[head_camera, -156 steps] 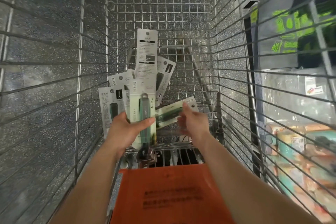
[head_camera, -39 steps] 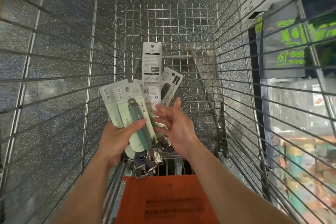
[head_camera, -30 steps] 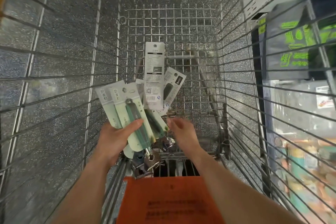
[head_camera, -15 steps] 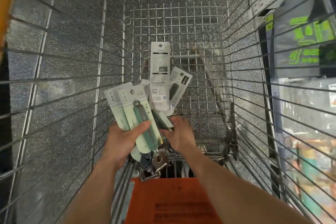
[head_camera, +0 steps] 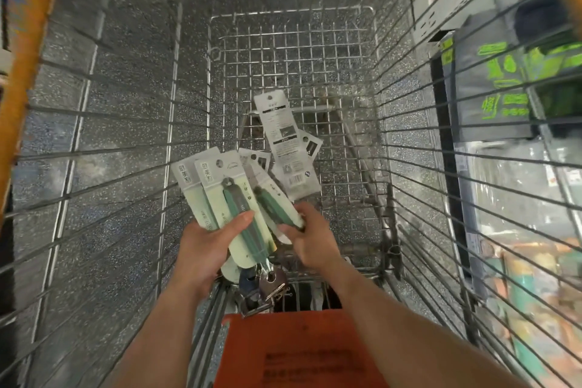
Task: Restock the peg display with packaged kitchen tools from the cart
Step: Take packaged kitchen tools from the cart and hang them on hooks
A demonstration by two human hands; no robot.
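Note:
My left hand (head_camera: 206, 242) grips a fanned stack of pale green carded kitchen tools (head_camera: 217, 195), thumb across a green handle. My right hand (head_camera: 310, 236) pinches another green-handled packaged tool (head_camera: 274, 201) just right of the stack, lifted off the cart floor. More packages lie on the wire cart bottom (head_camera: 293, 50): a long white card (head_camera: 282, 138) face down and smaller cards (head_camera: 310, 148) under it. The peg display is not in view.
Wire cart walls (head_camera: 104, 142) close in on both sides. An orange child-seat flap (head_camera: 296, 350) lies at the near end, with metal hardware (head_camera: 267, 287) above it. Shelves with packaged goods (head_camera: 516, 94) stand to the right beyond the cart wall.
My right hand has closed on a green-handled package and raised it beside the stack in my left hand. The view has tilted up slightly and the white card has tilted.

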